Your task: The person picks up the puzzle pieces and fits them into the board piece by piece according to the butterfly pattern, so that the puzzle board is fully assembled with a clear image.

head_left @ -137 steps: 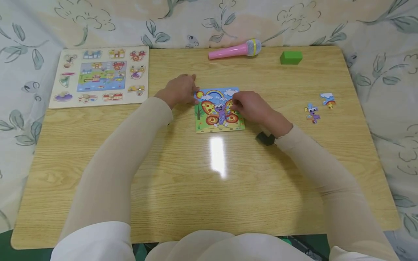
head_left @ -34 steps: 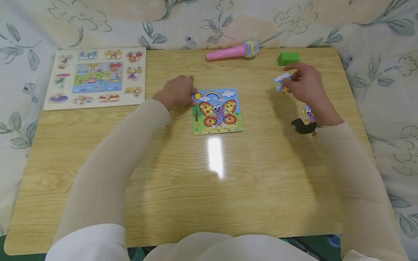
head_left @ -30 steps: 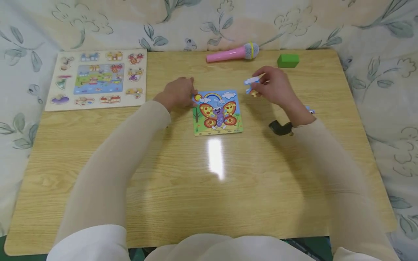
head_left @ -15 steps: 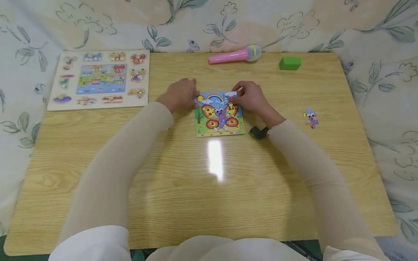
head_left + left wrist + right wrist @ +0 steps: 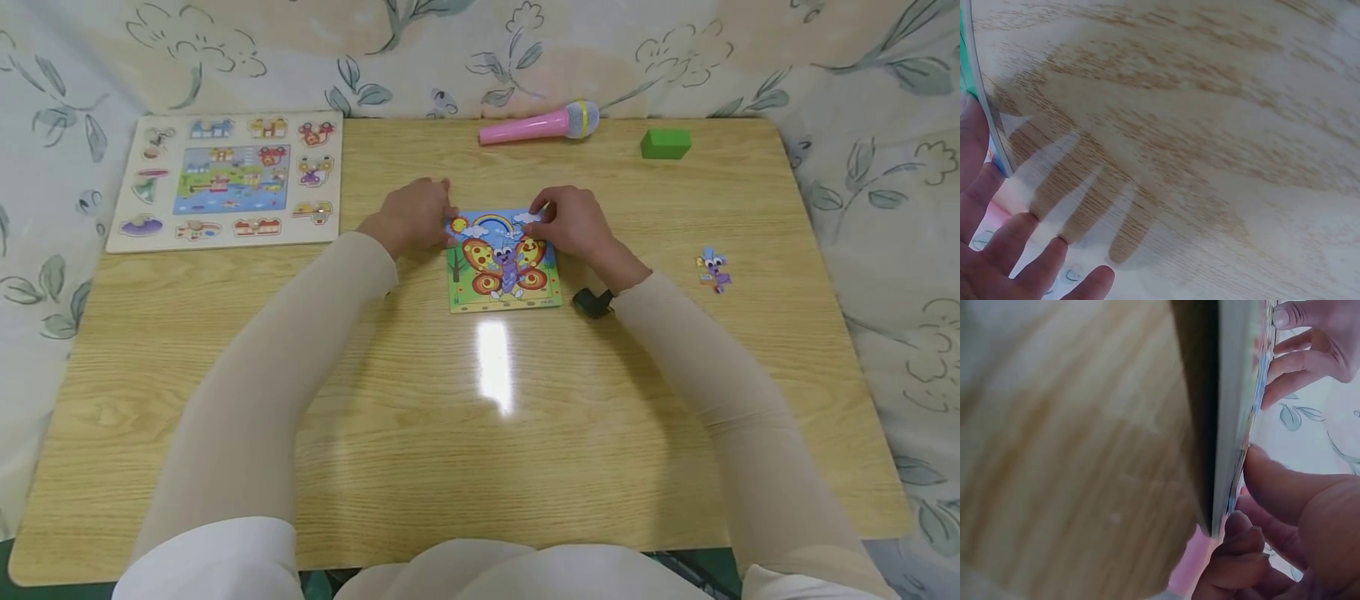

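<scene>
A square butterfly jigsaw puzzle (image 5: 504, 275) lies on the table in front of me. My left hand (image 5: 415, 215) steadies its upper left corner. In the left wrist view the thumb (image 5: 971, 140) rests on the puzzle and the other fingers spread out straight past its edge. At the upper right corner my right hand (image 5: 573, 221) pinches a puzzle piece with a white cloud (image 5: 527, 219), thumb and index finger at the board's top. The right wrist view shows that thumb (image 5: 1272, 481) against the board's face. Another purple puzzle piece (image 5: 714, 269) lies apart on the right.
A wooden peg puzzle board (image 5: 315, 236) stands at the back left. A pink toy microphone (image 5: 532, 127) and a green block (image 5: 666, 143) lie along the back edge. Floral cloth (image 5: 420, 50) hangs behind the table (image 5: 420, 467).
My right hand has brought the cloud piece from the right side of the table to the puzzle's upper right corner, where it now sits lower. My left hand has stayed at the corner.
</scene>
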The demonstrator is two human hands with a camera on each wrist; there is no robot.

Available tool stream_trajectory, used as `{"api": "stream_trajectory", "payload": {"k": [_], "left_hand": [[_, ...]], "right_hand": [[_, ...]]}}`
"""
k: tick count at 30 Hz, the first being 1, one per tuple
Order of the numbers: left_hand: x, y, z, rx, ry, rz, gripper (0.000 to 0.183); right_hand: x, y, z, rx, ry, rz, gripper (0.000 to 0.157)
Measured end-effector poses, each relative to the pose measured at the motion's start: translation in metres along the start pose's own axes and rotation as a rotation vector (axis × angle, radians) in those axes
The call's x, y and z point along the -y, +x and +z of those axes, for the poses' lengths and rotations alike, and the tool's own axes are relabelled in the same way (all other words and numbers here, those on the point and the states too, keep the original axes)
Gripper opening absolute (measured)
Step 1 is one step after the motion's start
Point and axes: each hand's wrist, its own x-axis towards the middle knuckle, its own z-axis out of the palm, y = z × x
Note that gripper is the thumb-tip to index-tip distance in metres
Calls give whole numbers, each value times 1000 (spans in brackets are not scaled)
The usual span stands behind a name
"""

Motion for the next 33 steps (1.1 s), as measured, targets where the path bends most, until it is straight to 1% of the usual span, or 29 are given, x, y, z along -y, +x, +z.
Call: {"api": "stream_trajectory", "payload": {"k": [9, 17, 22, 27, 33], "left_hand": [[1, -1, -1, -9, -20, -1, 58], [1, -2, 0, -17, -19, 8, 60], [1, -1, 0, -23, 6, 20, 60], [0, -1, 0, -14, -9, 15, 59], [2, 0, 1, -17, -10, 11, 60]], "right_hand": [[2, 2, 0, 23, -60, -50, 30], [-3, 9, -2, 75, -159, -165, 28], [-6, 12, -4, 114, -141, -202, 28], [-7, 13, -6, 145, -132, -225, 29], [-3, 12, -4, 127, -155, -195, 28]]}}
